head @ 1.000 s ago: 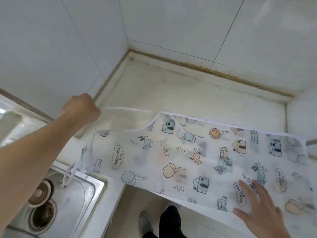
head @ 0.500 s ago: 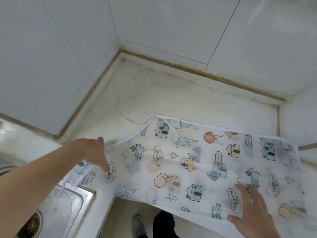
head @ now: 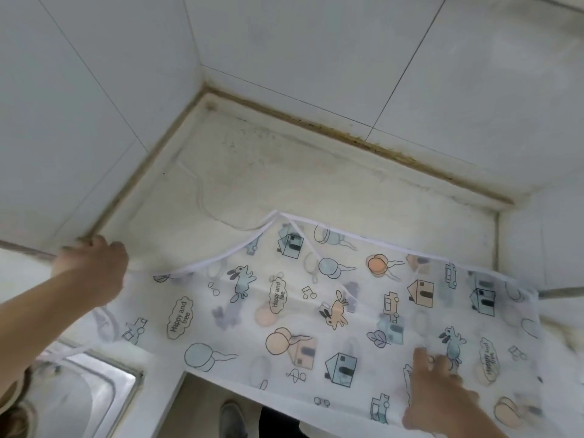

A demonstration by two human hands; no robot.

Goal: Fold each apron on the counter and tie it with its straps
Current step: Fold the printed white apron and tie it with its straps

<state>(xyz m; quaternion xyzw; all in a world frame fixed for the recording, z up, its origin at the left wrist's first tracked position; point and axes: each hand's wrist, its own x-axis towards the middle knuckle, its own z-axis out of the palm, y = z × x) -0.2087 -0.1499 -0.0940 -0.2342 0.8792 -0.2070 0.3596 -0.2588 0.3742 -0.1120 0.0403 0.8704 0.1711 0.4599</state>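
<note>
The tiled walls (head: 316, 52) met in a corner above a pale, stained counter (head: 284, 172), with a dark line of grime along the joint between them. Across the counter's near half lay the apron (head: 316, 311) — thin, translucent white plastic printed with houses, rabbits, balloons, music notes and "Happy and free" labels. It was spread almost flat, its front edge hanging a little past the counter's lip and its left end reaching toward the steel sink (head: 79, 390) at the lower left. A white-bound edge (head: 221, 257) curved from the apron's upper peak down toward the left, and a thin white strap (head: 63, 354) trailed from the left end over the sink's rim.

The left hand (head: 91, 273) sat at the apron's left end beside the wall, fingers curled; the picture was blurred there, so I could not tell whether it gripped the fabric or strap. The right hand (head: 442, 393) lay flat on the apron's lower right part, fingers straight and spread, pressing the sheet to the counter.

Below the counter's edge, a grey shoe (head: 232, 418) and a dark trouser leg (head: 278, 425) showed on the floor — the person's own.
</note>
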